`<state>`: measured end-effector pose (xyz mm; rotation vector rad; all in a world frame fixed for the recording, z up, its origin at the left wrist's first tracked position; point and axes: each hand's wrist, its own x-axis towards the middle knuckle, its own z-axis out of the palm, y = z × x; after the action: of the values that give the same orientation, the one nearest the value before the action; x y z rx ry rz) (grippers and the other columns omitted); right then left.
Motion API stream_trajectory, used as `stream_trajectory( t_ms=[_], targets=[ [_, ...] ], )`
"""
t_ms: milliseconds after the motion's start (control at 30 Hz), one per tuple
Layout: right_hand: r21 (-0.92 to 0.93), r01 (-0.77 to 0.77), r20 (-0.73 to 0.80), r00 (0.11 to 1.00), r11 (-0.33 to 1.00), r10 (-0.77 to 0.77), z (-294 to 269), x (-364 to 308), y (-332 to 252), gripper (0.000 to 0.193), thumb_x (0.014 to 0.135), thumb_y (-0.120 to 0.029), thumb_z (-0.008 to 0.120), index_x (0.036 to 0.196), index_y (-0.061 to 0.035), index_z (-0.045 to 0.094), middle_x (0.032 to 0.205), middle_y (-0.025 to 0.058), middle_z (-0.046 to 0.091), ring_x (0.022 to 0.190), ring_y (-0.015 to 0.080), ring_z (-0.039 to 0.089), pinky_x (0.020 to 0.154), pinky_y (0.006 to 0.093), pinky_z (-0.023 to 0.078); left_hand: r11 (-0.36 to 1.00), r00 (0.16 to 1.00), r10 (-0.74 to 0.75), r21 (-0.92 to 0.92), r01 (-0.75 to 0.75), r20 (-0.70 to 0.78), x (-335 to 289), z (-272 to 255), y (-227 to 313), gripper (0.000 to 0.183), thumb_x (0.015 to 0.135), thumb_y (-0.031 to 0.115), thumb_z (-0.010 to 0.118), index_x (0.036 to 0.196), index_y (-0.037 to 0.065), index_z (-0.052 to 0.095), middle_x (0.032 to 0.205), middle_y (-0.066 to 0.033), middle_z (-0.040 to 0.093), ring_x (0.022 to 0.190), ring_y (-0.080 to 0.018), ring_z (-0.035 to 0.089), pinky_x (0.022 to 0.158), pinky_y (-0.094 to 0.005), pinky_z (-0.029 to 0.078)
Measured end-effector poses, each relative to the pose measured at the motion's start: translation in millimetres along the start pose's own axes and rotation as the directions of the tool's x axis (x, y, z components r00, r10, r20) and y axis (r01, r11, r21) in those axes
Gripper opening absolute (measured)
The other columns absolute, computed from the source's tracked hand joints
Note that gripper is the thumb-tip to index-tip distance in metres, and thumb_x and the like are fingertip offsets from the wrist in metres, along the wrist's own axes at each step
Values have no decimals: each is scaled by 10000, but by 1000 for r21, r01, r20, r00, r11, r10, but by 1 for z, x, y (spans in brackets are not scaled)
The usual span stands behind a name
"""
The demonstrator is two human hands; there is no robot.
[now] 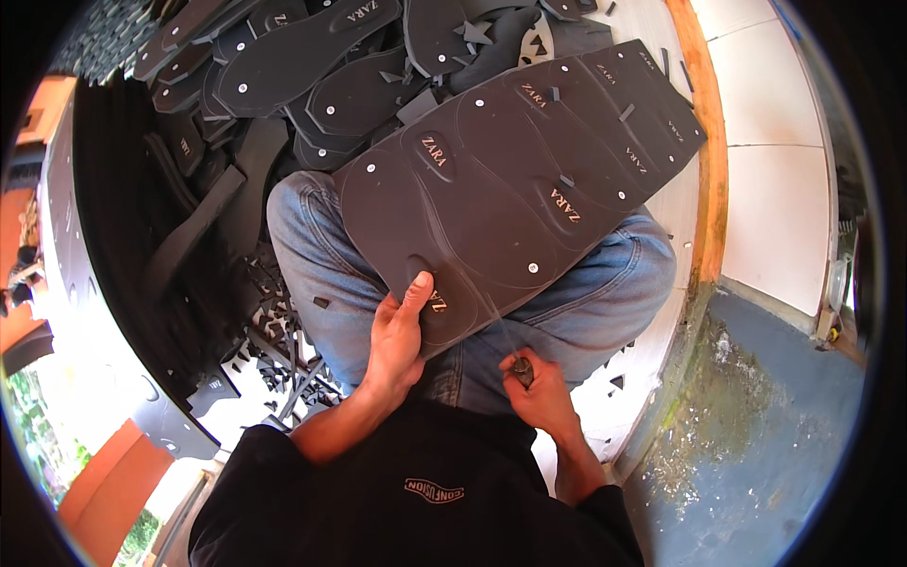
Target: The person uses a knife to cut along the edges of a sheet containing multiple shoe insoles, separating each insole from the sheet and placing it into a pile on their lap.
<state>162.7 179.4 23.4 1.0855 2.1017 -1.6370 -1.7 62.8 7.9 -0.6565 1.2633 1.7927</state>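
Observation:
A large black foam sheet (515, 180) stamped with sole outlines lies across my knees in blue jeans (605, 293). My left hand (397, 335) grips its near corner, thumb on top of the sheet. My right hand (539, 387) is closed around a small dark-handled tool (522, 370), whose thin blade points up toward the sheet's near edge. The blade itself is hard to make out.
A heap of cut black soles (312, 66) lies ahead on the floor. Black foam scraps (283, 359) litter the ground to my left. An orange wooden strip (710, 151) and white tiles (770, 161) run along the right, with worn grey floor (756, 454) below.

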Motion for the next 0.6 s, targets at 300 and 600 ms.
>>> stream_trajectory(
  t_ms=[300,600],
  targets=[
    [-47,-19,-28,999,999,18,7,-4,6,80,742,-37,552,805,-16,596,599,165,568,551,325,584,534,363,450,999,1000,-3,-37,4,19,0,-3,0,308,881,269,609,1066,26,569,934,-60,620,813,-146,613,713,-284,519],
    [-234,-50,-66,997,971,35,26,20,3,146,767,-93,560,688,30,566,575,201,526,525,330,534,529,383,412,996,999,-25,82,21,46,5,-18,-4,249,884,277,602,949,37,580,750,-56,605,531,-138,592,343,-252,451]
  ],
)
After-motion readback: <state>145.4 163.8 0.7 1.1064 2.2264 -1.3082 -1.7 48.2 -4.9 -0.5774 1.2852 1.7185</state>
